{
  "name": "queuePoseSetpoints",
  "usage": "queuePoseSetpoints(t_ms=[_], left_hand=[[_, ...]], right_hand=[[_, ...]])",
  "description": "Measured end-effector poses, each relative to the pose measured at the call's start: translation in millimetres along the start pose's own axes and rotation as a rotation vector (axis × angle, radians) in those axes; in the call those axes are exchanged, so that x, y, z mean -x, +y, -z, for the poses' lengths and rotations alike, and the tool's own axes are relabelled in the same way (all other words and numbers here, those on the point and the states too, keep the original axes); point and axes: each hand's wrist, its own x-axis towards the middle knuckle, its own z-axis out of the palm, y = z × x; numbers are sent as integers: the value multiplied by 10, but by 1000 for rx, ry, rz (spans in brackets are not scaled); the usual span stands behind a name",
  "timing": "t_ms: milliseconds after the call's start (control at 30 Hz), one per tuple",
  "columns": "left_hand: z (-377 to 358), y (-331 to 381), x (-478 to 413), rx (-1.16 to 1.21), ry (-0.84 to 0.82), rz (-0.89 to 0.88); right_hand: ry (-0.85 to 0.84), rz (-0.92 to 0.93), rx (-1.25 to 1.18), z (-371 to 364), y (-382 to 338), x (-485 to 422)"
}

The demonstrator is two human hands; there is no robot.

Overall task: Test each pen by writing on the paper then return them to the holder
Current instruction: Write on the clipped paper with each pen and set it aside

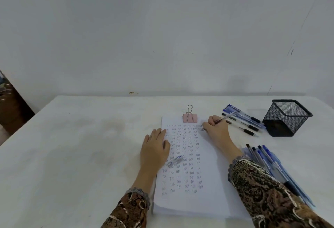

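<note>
Counter (pixel 72 146): white, set against a pale wall.

Paper (pixel 207 200): a stack lying at centre, long axis running 12 to 6 o'clock. The top sheet carries rows of a short handwritten word, too small to read with certainty. A pink clip (pixel 189 117) grips its 12 o'clock edge, with 1 wire handle raised.

Left hand (pixel 155 148): laid flat, fingers straight and close together, pressing the paper's 9 o'clock edge; its outer fingers overhang onto the counter.

Right hand (pixel 216 130): fingers curled, pinching a pen (pixel 228 116) near the paper's 1 o'clock corner. The tip meets the sheet at the end of the upper rows; the barrel slants up toward 2 o'clock.

Cap (pixel 175 161): a clear piece with blue print, lying on the sheet just beside the heel of the left hand. Whether it touches the hand cannot be told.

Holder (pixel 287 117): black mesh, standing at 2 o'clock from the paper, apart from it.

Loose pens (pixel 244 121): a group lying on the counter between the right hand and the holder, blue and clear barrels, the nearest ends just beside the holder's base.

Second pens (pixel 265 159): a larger bundle at 4 o'clock from the paper, partly under the patterned right sleeve (pixel 262 191).
</note>
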Motion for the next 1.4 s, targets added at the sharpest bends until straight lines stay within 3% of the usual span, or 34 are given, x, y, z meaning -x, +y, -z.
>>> queuePoseSetpoints(t_ms=[267,1400], left_hand=[[-28,-23,3,-6,31,-3],[-64,-74,-4,10,40,-15]], right_hand=[[-53,24,36,-10,-8,17],[52,53,83,6,9,-4]])
